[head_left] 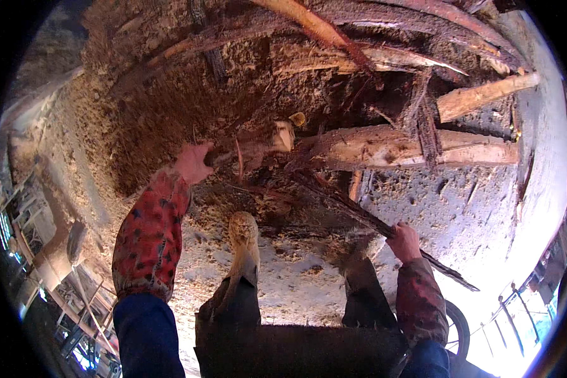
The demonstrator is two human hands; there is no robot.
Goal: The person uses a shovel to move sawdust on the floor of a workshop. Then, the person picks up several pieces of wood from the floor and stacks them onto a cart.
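A long dark strip of bark (359,211) slants from the wood pile down to the right, with my right hand (404,242) closed around its lower part. Its narrow end sticks out past my fist. My left hand (194,162) is over the brown debris at the left, thumb and fingers apart, and nothing shows between them. Just right of it lies a short brown log (252,151) with a pale cut end. Farther right is a thick, partly peeled log (384,148), which the strip's upper end meets or overlaps.
A heap of sawdust and bark crumbs (151,120) spreads over the far left ground. Curved bark-covered poles (416,28) lie across the back. A pale split piece (485,96) rests at the right. My dusty shoe (243,233) stands near the logs. A wheel (458,327) shows lower right.
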